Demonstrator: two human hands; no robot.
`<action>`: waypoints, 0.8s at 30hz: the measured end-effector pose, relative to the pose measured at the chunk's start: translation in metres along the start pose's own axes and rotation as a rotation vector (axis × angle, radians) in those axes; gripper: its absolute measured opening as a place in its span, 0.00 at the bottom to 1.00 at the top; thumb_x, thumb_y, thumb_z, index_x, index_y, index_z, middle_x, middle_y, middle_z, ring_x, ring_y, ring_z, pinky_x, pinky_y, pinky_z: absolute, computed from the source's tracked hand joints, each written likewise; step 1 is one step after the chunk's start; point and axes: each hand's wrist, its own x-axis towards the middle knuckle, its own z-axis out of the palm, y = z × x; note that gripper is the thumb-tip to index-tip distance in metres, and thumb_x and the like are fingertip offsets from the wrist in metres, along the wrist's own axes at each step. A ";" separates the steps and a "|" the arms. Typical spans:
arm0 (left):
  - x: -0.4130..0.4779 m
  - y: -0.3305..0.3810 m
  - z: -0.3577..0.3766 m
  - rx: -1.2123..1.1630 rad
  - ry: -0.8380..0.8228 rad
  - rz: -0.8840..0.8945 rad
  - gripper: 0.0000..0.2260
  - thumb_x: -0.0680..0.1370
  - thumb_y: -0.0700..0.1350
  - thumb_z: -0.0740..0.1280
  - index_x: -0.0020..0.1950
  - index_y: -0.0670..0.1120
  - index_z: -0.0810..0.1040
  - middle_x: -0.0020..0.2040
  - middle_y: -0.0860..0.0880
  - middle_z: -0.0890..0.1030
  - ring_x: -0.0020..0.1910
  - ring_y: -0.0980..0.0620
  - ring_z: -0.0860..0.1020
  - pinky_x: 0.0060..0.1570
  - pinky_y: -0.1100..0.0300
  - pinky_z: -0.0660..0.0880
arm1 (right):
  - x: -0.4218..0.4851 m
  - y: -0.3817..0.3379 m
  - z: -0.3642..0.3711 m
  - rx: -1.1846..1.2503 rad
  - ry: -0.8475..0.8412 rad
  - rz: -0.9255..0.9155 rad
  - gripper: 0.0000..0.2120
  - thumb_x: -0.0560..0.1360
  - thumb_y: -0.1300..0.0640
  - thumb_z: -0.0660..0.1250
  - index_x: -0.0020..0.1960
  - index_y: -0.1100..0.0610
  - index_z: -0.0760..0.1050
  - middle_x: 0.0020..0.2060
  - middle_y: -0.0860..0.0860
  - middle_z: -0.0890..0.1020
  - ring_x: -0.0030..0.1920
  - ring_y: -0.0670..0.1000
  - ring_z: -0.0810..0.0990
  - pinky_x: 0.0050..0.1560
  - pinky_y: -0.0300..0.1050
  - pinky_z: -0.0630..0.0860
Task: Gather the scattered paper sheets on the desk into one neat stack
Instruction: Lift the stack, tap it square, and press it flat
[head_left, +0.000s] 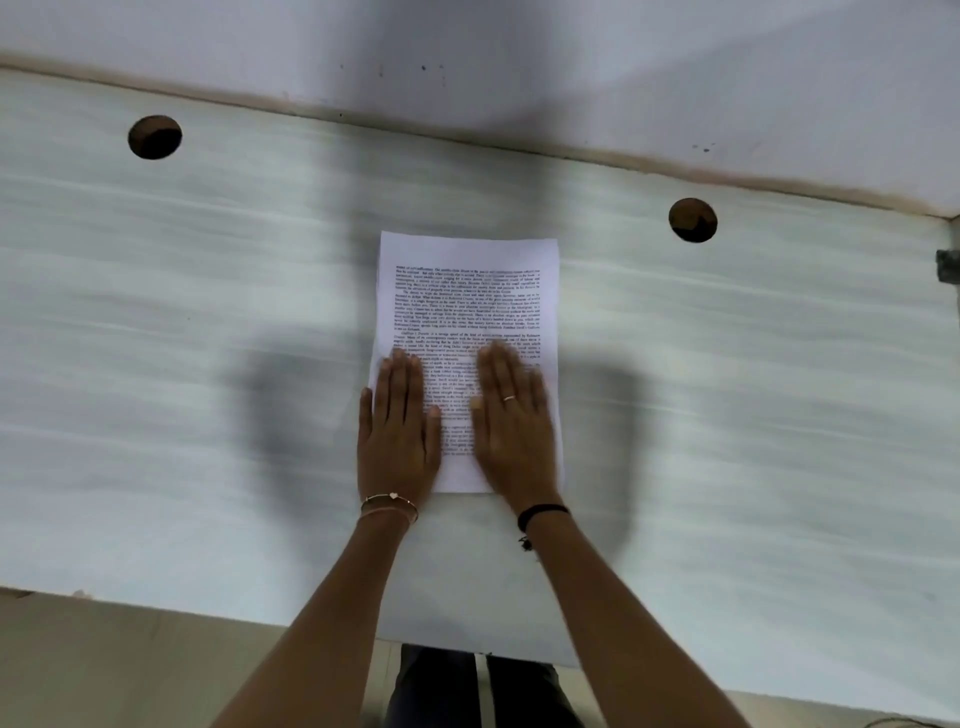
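A stack of white paper sheets (467, 291) with printed black text lies in the middle of the pale desk (208, 338), its edges lined up. My left hand (397, 431) lies flat on the lower left part of the top sheet, fingers straight and together. My right hand (511, 426) lies flat on the lower right part, fingers straight, a ring on one finger. Both palms cover the stack's near corners. No other loose sheet shows on the desk.
Two round cable holes are cut in the desk, one at the far left (155, 136) and one at the far right (692, 220). A white wall (519, 62) runs along the desk's back edge. The desk's front edge (156, 603) is close to my body.
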 end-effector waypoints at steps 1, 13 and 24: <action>0.000 0.000 0.000 -0.012 -0.001 -0.001 0.26 0.81 0.50 0.49 0.78 0.44 0.50 0.79 0.47 0.51 0.78 0.51 0.49 0.76 0.51 0.50 | 0.000 0.011 -0.003 -0.005 0.006 0.009 0.26 0.82 0.53 0.52 0.78 0.57 0.53 0.78 0.51 0.55 0.78 0.49 0.50 0.77 0.52 0.51; -0.001 0.068 0.017 -0.036 -0.024 0.066 0.25 0.82 0.49 0.49 0.77 0.43 0.53 0.78 0.46 0.53 0.78 0.50 0.51 0.74 0.47 0.52 | 0.001 0.036 -0.012 -0.023 -0.010 0.032 0.26 0.82 0.52 0.48 0.78 0.59 0.50 0.78 0.52 0.52 0.78 0.48 0.49 0.76 0.53 0.53; -0.010 -0.044 -0.012 0.053 -0.044 -0.002 0.24 0.82 0.52 0.45 0.78 0.49 0.49 0.79 0.48 0.50 0.78 0.50 0.49 0.74 0.42 0.50 | 0.000 0.036 -0.012 -0.005 0.007 0.033 0.26 0.82 0.54 0.51 0.78 0.58 0.50 0.78 0.51 0.53 0.78 0.48 0.50 0.77 0.53 0.52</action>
